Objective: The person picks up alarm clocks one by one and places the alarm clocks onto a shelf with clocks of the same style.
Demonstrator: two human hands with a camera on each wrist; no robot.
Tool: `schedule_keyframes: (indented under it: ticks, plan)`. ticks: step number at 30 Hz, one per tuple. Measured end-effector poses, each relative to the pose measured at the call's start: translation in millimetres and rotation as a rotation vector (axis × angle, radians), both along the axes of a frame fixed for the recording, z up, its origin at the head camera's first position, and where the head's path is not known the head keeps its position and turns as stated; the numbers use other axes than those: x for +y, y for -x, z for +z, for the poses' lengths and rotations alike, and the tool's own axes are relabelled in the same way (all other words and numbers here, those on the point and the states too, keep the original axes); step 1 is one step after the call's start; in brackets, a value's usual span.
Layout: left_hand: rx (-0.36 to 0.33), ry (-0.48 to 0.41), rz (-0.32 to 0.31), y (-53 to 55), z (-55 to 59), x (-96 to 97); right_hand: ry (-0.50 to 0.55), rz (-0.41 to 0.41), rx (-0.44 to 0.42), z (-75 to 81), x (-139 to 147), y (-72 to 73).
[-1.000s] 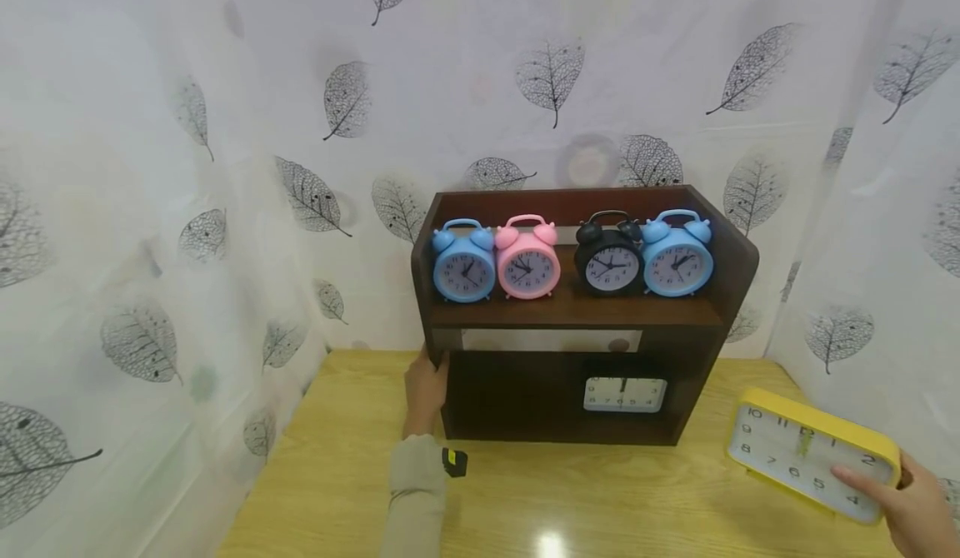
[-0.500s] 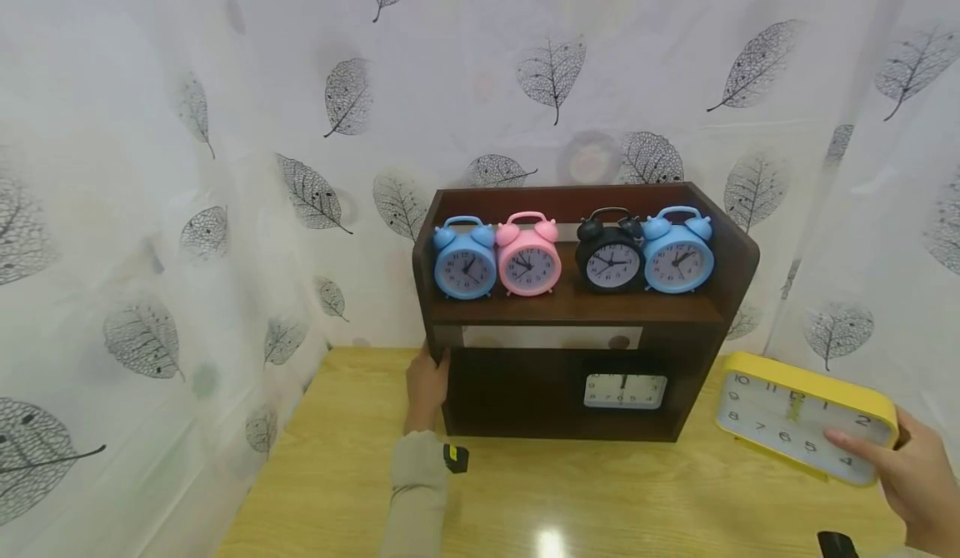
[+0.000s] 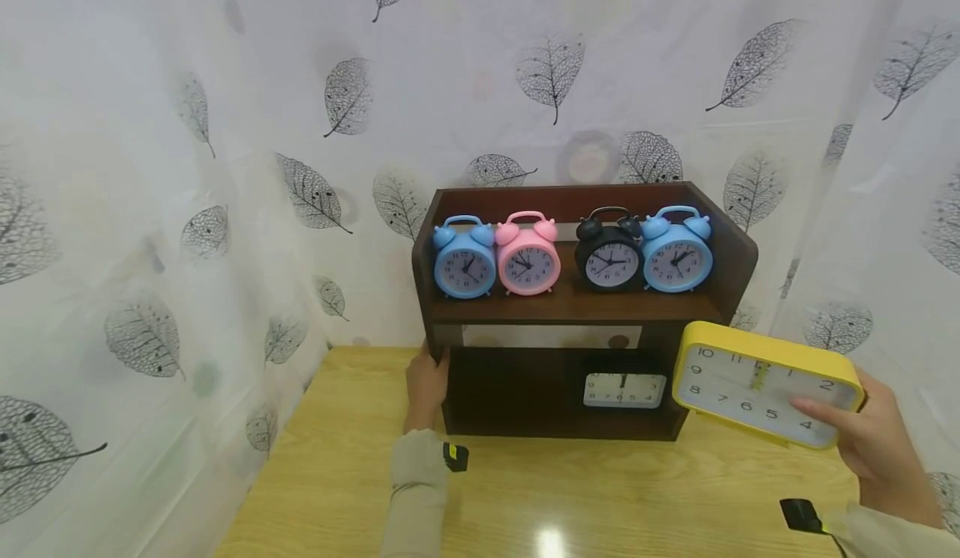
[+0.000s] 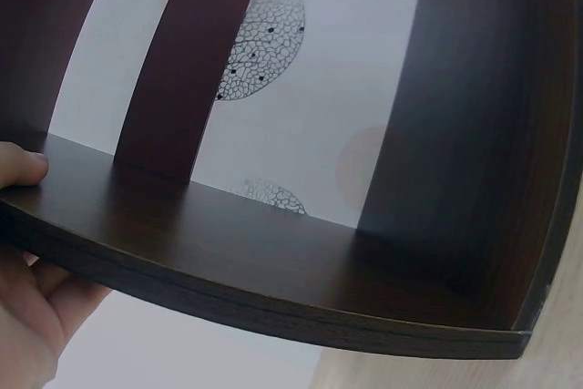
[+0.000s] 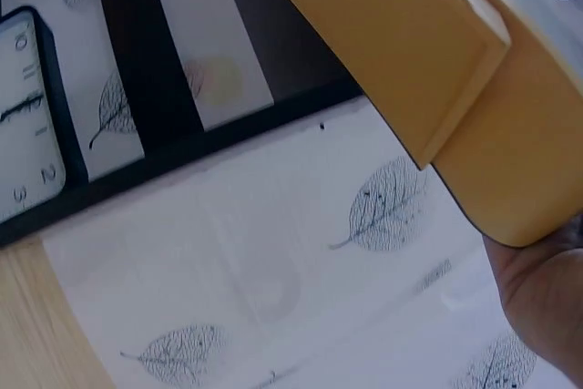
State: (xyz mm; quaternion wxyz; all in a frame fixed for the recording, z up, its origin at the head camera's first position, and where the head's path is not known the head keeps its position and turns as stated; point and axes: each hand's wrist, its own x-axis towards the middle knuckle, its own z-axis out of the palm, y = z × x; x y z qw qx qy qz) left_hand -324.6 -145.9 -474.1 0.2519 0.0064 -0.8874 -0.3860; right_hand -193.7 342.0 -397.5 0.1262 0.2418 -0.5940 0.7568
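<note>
My right hand [image 3: 870, 433] grips the right end of a yellow rectangular clock [image 3: 765, 383], thumb across its white face. The clock hangs in the air before the lower right corner of a dark brown two-tier shelf [image 3: 573, 312]. In the right wrist view the yellow clock's back [image 5: 392, 52] fills the upper right. My left hand [image 3: 426, 391] holds the shelf's left side panel; in the left wrist view the thumb [image 4: 23, 166] lies on the panel's inner face and the fingers [image 4: 68, 302] on its outer face. A black rectangular clock [image 3: 624, 391] with a white face stands in the lower tier at right.
Along the upper tier stand a blue twin-bell alarm clock [image 3: 465, 271], a pink one [image 3: 528, 266], a black one [image 3: 611, 262] and another blue one [image 3: 677, 262]. The shelf stands on a yellowish wooden table [image 3: 337, 458]. Leaf-patterned white sheeting [image 3: 465, 67] surrounds the table.
My right hand has carried the yellow clock leftward and up, toward the shelf's right side. My left hand has stayed at the shelf's left panel.
</note>
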Motion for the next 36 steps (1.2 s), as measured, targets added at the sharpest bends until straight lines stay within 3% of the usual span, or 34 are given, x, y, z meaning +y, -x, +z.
schedule_keyframes:
  ticks: [6, 12, 29, 36]
  plan:
    - [-0.005, -0.006, 0.000, -0.2, -0.8, -0.5, 0.024, 0.094, 0.064, 10.5, -22, 10.1]
    - [-0.020, -0.011, 0.001, -0.8, 0.5, -0.8, -0.025, 0.112, 0.099, 14.6, -46, 22.7]
    - [-0.026, 0.005, 0.021, 3.2, -1.5, 0.5, -0.124, 0.209, 0.085, 13.0, -118, 52.5]
    - [-0.035, -0.003, 0.016, 3.7, -1.6, 0.3, -0.137, 0.254, 0.097, 1.8, -143, 62.2]
